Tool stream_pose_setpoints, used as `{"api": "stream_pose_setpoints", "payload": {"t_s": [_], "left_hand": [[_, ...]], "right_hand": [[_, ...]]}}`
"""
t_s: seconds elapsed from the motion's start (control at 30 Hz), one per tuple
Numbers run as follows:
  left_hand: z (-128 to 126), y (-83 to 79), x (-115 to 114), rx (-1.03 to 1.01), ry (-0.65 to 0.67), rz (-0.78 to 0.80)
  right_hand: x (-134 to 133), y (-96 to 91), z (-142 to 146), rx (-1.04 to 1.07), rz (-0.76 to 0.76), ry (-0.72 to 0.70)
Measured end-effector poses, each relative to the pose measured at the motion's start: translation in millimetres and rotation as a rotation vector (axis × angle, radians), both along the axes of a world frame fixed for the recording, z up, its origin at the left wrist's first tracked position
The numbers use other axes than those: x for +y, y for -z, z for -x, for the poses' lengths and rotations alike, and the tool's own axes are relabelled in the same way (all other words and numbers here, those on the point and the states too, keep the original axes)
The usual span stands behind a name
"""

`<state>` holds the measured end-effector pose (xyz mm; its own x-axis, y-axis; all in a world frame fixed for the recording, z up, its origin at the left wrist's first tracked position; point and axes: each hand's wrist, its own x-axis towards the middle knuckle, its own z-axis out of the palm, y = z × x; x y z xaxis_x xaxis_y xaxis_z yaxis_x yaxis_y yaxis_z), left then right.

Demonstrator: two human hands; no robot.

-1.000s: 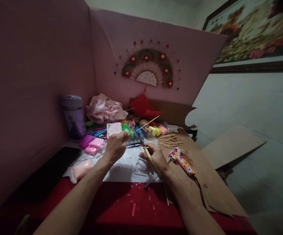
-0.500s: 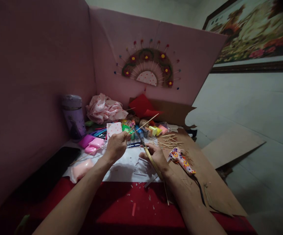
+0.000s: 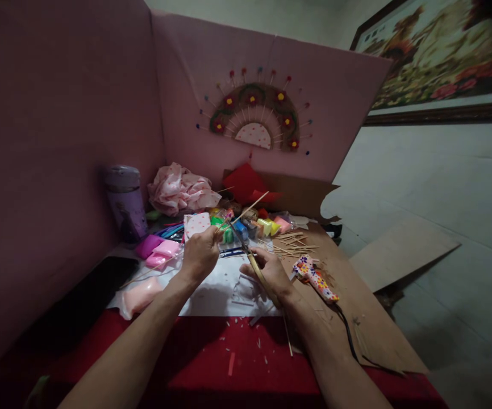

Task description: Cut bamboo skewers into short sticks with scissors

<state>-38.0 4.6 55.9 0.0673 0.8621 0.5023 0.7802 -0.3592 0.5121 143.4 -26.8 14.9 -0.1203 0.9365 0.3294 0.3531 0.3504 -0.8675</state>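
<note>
My left hand (image 3: 201, 254) is closed in a pinch on a thin wooden stick (image 3: 246, 209) that slants up to the right. My right hand (image 3: 271, 274) is wrapped round a yellow-handled cutting tool (image 3: 258, 272). The tool's dark blade (image 3: 235, 232) points up-left and meets the stick just past my left fingertips. Both hands hover over a white sheet (image 3: 222, 292) on the red tabletop (image 3: 229, 363).
A dotted glue gun (image 3: 314, 278) with a black cord and several loose sticks (image 3: 292, 243) lie on brown cardboard (image 3: 357, 318) to the right. Coloured clay packets (image 3: 254, 227), pink clay (image 3: 158, 250), a purple bottle (image 3: 126, 201), crumpled cloth (image 3: 182, 190) and a black phone (image 3: 88, 295) crowd the left and back. Pink board walls (image 3: 58, 142) carry a fan decoration (image 3: 252, 116).
The stick has tipped slightly, its far end a little higher and further left. Both hands stay almost where they were, with the view shifted a little.
</note>
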Motion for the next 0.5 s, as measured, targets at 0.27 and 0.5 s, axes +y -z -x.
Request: {"api": "stream_pose_setpoints", "payload": {"t_s": [0.27,0.5], "left_hand": [[16.1,-7.9,6.8,-0.387,-0.233,-0.223],[14.4,-13.1,-1.0,-0.434,-0.220,-0.344]], "right_hand": [[-3.6,-3.6,-3.1,-0.127,0.016,0.051],[-11.7,-6.6,-5.3,-0.515,-0.037,-0.040]]}}
